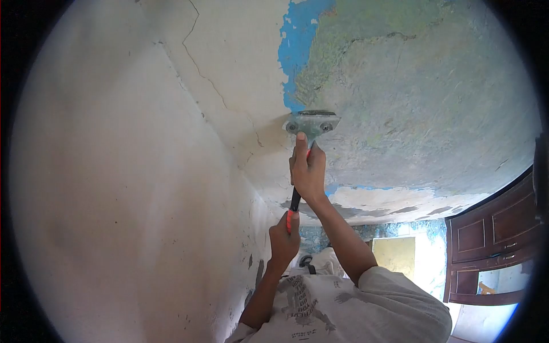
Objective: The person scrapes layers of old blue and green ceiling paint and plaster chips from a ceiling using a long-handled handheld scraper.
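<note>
A wide paint scraper [311,123] has its metal head against the plastered surface, at the lower end of a strip of blue paint [296,54]. My right hand [309,171] is closed around the upper handle just behind the head, with one finger stretched along it toward the blade. Lower down, my left hand [284,241] grips the red and black handle near its end. Cream paint [240,63] covers the surface left of the blue strip. On the right lies bare grey-green plaster [417,97].
A pale wall [120,200] meets the scraped surface along a slanting corner at left. Thin cracks run through the cream paint. Dark wooden cabinets [492,223] hang at far right. A bright opening with a yellowish panel [394,255] shows below.
</note>
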{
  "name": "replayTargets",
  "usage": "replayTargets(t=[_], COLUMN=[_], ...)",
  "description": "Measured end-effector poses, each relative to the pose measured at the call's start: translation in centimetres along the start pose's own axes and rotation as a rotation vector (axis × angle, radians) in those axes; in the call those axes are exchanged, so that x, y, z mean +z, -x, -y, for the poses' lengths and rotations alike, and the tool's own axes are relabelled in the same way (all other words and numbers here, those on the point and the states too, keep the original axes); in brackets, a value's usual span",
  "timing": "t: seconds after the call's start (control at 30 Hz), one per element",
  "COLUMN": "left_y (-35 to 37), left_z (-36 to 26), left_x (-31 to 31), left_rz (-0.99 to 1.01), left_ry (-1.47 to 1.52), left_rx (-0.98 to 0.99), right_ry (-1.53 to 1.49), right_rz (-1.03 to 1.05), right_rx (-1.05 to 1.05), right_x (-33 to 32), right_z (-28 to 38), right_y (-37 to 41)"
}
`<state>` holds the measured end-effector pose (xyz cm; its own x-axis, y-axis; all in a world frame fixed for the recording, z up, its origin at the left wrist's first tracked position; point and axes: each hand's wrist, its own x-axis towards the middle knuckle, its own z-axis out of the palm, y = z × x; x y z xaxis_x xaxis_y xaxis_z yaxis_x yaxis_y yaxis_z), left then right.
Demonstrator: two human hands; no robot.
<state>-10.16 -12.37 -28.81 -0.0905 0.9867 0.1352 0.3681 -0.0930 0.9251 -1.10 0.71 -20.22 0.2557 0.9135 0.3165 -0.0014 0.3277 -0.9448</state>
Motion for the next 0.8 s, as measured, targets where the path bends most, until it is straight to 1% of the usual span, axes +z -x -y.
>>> replayTargets(t=[0.1,0.17,0.2,0.23,0.3,0.37,0.4,0.47,0.53,0.63,0.67,0.73,0.8], left_y=[0.4,0.7,0.3,-0.1,-0.5,-1.2,-0.8,0.5,0.5,0.1,0.2,0.8,0.3], left_z=[-0.1,0.1,-0.2,-0.6,-1.6,-3.0,-2.0,-0.7,-0.8,-2.0,-2.5,-1.4,-1.3], left_x=[-0.1,0.3,0.1,0.0,-0.4,-1.1,-0.9,-0.6,-0.7,-2.0,-2.1,-1.3,-1.3], left_rz=[-0.007,-0.027,-0.037,-0.047,-0.049,-0.036,-0.036,-0.041,-0.059,-0.025,-0.010,-0.055,-0.082], left_ry=[-0.011,-0.001,-0.014,-0.025,-0.022,0.004,-0.025,-0.068,-0.058,-0.082,-0.064,-0.076,-0.102], left_rx=[-0.025,-0.029,-0.008,0.008,0.000,-0.023,-0.009,0.014,0.057,-0.016,-0.029,-0.005,0.033], right_ry=[0.005,0.012,0.015,-0.029,-0.114,-0.082,-0.070,-0.057,-0.075,-0.224,-0.214,-0.194,-0.157], right_rz=[-0.022,-0.022,-0.022,-0.005,0.031,0.031,0.031,-0.005,-0.028,0.029,0.022,0.007,0.007], right_rx=[-0.021,0.022,0.041,0.014,-0.023,-0.031,-0.049,0.021,0.064,0.088,0.105,0.134,0.073], right_x=[0.1,0.0,0.1,0.2,0.4,0.3,0.3,0.4,0.5,0.7,0.8,0.8,0.8], right_z=[-0.2,-1.1,-0.8,-0.4,2.3,2.2,2.4,0.7,0.9,2.4,2.1,1.4,1.4], right_y=[0.2,0.6,0.5,0.0,-0.9,-0.3,-0.5,0.5,0.7,0.8,1.0,1.2,0.7])
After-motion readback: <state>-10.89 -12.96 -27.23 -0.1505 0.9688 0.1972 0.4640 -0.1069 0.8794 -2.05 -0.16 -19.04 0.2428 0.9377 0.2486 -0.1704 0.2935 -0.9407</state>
